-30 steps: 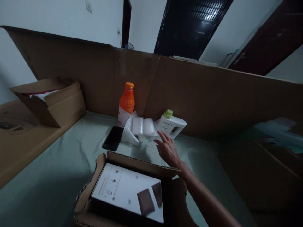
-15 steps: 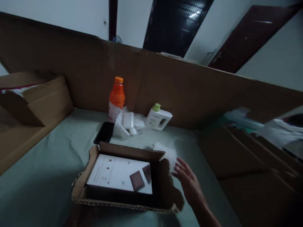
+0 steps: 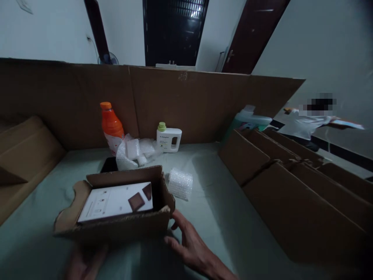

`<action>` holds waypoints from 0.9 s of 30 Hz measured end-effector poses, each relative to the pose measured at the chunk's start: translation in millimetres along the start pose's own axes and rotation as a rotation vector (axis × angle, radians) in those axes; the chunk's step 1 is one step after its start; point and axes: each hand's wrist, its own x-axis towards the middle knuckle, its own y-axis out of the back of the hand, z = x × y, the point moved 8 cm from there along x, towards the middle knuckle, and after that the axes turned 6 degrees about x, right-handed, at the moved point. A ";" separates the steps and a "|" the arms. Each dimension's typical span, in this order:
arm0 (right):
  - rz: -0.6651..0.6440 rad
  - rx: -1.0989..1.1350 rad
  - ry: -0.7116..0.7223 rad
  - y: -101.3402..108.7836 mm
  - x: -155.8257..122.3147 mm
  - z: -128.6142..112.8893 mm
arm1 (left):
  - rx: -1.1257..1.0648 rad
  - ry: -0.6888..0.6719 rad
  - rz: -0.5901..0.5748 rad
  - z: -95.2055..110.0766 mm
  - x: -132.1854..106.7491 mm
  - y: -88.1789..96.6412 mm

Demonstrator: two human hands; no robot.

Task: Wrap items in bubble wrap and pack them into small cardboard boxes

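Note:
An open cardboard box (image 3: 116,227) sits on the pale green surface in front of me, with a white printed carton (image 3: 115,201) lying flat inside. My right hand (image 3: 190,245) is at the box's near right corner, fingers spread, fingertips touching the cardboard. My left hand (image 3: 83,264) shows dimly below the box's near side; its fingers are too dark to read. A bubble-wrapped bundle (image 3: 180,183) lies just right of the box.
Behind the box stand an orange bottle (image 3: 111,125), crumpled bubble wrap (image 3: 134,152), a white bottle with a green cap (image 3: 168,138) and a black phone (image 3: 109,165). Cardboard walls ring the surface; folded cardboard sheets (image 3: 291,182) lie right. Another person is at far right.
My right hand drew back from the white bottle to the box's near right corner. A bubble-wrapped bundle now lies beside the box. The view swung right, and my left hand came in.

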 end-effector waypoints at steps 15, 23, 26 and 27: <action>0.228 -0.572 0.028 107.6 76.6 44.8 | -0.189 0.020 -0.068 -8.7 36.6 -44.0; 0.619 -0.225 0.004 168.9 56.0 20.9 | -0.077 0.211 -0.117 -34.8 7.5 -27.0; 0.726 -0.035 -0.035 189.8 12.6 1.2 | -0.068 0.184 -0.192 -28.4 -8.9 -39.8; 0.747 -0.003 -0.051 192.2 -2.1 -5.8 | -0.083 0.153 -0.222 -22.6 -16.4 -48.4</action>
